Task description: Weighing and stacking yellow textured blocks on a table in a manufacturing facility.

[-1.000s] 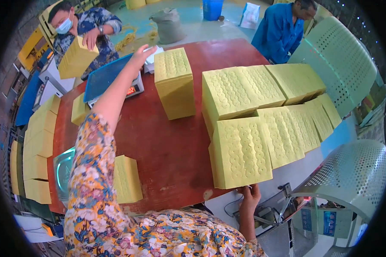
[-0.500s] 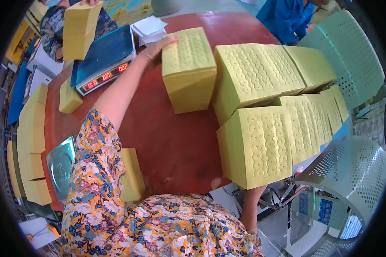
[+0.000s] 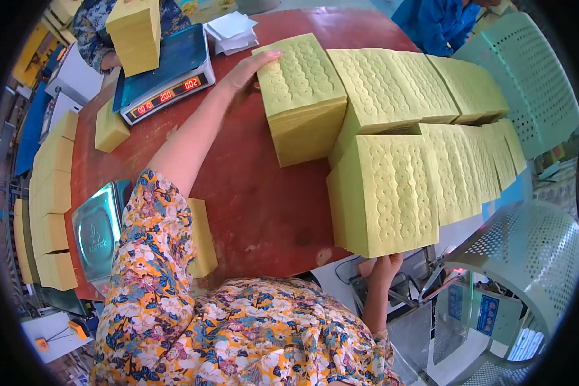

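Observation:
My left hand (image 3: 254, 69) grips the far left edge of a tall stack of yellow embossed paper (image 3: 300, 77), with one digit on its top and the others partly hidden. This stack meets the row of similar stacks on its right. My right hand (image 3: 382, 269) is at the near lower edge of the closest stack (image 3: 397, 193) in that row. Its fingers curl up against the paper, their tips hidden by it. More yellow stacks (image 3: 466, 83) stand pressed together behind, their tops stamped with rows of round coin-like marks.
A digital scale (image 3: 164, 96) with a blue tray stands far left, white papers (image 3: 230, 29) beside it. A person there holds another yellow stack (image 3: 137, 38). Smaller blocks (image 3: 201, 238) and a shiny metal tin (image 3: 98, 225) lie left on the red table (image 3: 264, 225). Perforated panels (image 3: 521, 83) edge the right side.
My left hand has slid its stack rightward against the row. My right hand stays at the near stack. The other person's stack has come lower, over the scale, and the view has shifted slightly.

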Motion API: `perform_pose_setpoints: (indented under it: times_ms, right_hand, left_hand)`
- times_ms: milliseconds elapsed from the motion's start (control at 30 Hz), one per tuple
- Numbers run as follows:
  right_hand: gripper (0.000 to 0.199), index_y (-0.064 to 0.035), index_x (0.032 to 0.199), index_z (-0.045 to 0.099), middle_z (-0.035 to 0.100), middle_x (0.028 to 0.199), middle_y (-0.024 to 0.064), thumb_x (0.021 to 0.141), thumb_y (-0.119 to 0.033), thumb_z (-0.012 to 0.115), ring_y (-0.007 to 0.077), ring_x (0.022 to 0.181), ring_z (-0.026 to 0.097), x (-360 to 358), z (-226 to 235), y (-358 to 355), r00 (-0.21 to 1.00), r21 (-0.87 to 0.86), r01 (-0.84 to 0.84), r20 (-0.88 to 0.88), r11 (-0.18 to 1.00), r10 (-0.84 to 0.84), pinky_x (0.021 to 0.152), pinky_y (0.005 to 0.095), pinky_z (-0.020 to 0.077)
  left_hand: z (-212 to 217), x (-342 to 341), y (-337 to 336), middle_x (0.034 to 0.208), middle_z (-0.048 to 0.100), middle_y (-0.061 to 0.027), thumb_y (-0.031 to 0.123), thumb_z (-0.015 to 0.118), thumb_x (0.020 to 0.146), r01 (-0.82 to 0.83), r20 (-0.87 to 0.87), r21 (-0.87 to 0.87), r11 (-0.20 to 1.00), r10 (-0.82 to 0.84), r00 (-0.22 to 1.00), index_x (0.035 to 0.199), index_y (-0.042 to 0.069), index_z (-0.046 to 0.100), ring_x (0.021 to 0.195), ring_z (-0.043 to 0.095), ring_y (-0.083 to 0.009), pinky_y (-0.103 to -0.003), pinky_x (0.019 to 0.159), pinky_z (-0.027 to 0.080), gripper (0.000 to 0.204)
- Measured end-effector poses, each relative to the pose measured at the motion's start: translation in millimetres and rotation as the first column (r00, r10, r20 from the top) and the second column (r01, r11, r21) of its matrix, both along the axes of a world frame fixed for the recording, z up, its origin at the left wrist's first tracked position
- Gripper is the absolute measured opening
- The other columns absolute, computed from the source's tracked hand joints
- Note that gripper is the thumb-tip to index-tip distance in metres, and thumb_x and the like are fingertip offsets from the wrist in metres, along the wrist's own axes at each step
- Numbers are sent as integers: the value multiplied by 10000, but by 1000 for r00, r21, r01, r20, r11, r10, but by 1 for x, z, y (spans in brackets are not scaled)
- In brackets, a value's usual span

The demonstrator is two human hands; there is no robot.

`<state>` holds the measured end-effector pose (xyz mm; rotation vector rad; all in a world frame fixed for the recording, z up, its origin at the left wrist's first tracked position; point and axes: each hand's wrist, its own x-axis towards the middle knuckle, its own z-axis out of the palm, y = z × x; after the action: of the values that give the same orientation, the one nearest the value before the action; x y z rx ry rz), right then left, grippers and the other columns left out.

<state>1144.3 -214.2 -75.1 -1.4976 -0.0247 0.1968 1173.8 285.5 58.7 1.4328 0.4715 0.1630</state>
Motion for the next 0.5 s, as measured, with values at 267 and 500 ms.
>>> perform_pose_setpoints:
  times_ms: [267, 500]
  right_hand:
    - [274, 43, 1183, 605, 657, 1188, 81, 914, 0, 629, 163, 1049, 627, 0, -17, -2, 999, -41, 37, 7, 998, -37, 918, 297, 485]
    - [276, 48, 1185, 599, 655, 1193, 86, 911, 23, 612, 169, 1065, 626, -2, -15, -1, 1000, -38, 30, 8, 999, -30, 930, 305, 484]
  left_hand:
    - [4, -14, -2, 1325, 563, -120, 610, 643, 803, 29, 13, -35, 999, -28, 1000, 1384, 62, 472, 1222, 536, -227, -379, 1057, 386, 817]
    - [-3, -11, -19, 1300, 576, -138, 570, 634, 823, 114, 37, -94, 989, -111, 993, 1355, 31, 496, 1182, 566, -225, -381, 1032, 426, 769]
